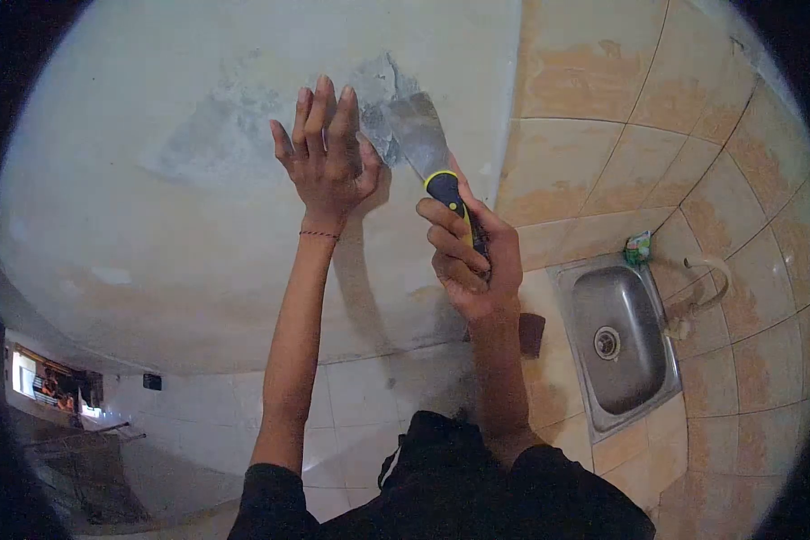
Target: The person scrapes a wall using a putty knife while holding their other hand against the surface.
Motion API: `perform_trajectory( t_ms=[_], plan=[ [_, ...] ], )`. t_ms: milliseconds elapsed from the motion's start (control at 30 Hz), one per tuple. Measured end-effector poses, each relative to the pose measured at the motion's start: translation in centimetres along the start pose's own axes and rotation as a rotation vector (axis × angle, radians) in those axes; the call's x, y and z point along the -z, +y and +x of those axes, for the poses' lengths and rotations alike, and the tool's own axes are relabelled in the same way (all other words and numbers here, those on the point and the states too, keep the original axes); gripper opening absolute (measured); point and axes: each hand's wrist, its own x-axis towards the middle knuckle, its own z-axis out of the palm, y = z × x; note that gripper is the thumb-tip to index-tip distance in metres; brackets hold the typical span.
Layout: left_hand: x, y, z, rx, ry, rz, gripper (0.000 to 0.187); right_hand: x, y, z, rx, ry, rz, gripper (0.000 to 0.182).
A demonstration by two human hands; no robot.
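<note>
My right hand (477, 247) is wrapped round the black and yellow handle of a putty knife (420, 135). Its wide metal blade points up and lies at the edge of a patch of peeling paint (378, 90) on the pale wall (189, 63). To the left of the blade, my left hand (322, 148) rests against the wall with its fingers spread, holding nothing. Around and left of that hand the wall shows grey, bare plaster (216, 135). A thin braided cord (319, 235) circles my left wrist.
A steel sink (616, 333) is set into a tiled counter at the lower right, with a curved tap (715, 279) beside it. A green packet (638, 247) stands at the sink's corner. Beige tiles (571, 162) cover the right wall. A rack (85, 436) stands far lower left.
</note>
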Motion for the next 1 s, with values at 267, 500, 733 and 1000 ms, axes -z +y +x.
perform_trajectory(
  t_ms=[267, 500, 733, 1000],
  plan=[
    [0.3, 0.1, 0.1, -0.018, -0.002, -0.023, 0.059, 0.0, -0.3, -0.3, 0.015, -0.011, -0.042, 0.045],
    [0.3, 0.1, 0.0, -0.015, -0.014, -0.035, 0.061, 1.2, -0.8, -0.4, -0.003, 0.009, -0.127, 0.041],
    [0.3, 0.2, 0.0, 0.008, -0.014, -0.044, 0.063, -0.1, -0.5, 0.3, -0.033, -0.015, 0.002, 0.031],
    [0.6, 0.4, 0.2, -0.005, -0.014, -0.055, 0.062, -1.0, -0.8, 1.4, -0.024, -0.018, -0.019, 0.032]
  ],
)
